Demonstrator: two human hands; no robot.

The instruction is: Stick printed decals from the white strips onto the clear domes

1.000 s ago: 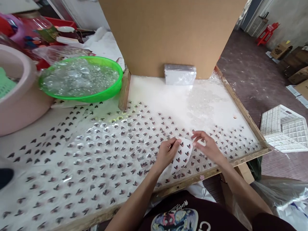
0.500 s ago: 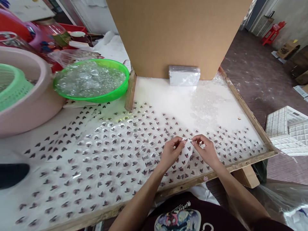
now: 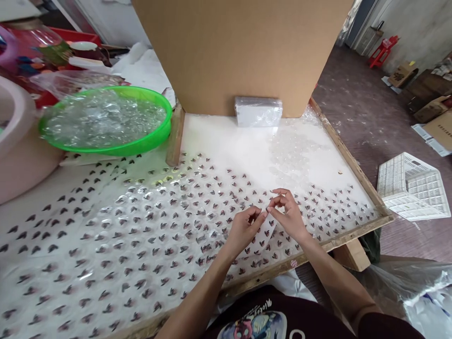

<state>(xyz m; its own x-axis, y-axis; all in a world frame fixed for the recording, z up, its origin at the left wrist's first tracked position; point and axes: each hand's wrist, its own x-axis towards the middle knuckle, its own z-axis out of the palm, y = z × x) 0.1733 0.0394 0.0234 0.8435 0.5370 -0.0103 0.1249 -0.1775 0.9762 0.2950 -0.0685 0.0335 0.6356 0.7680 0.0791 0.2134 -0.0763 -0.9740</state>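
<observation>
Half a second ago my right hand (image 3: pixel 291 219) had its fingers curled in at the printed strip (image 3: pixel 267 231); now its outer fingers fan up and its thumb and forefinger meet close beside my left hand (image 3: pixel 243 228). The strip hangs below the fingertips, above the near part of the tabletop (image 3: pixel 226 141). My left grip appears pinched on its upper edge; whether the right grip clamps a small dark motif there, I cannot tell. I judge the work is now fine fingertip handling at that edge. Dark-printed clear pieces (image 3: pixel 183 248) spread leftward; a wrapped stack (image 3: pixel 259 115) stands at the far side.
</observation>
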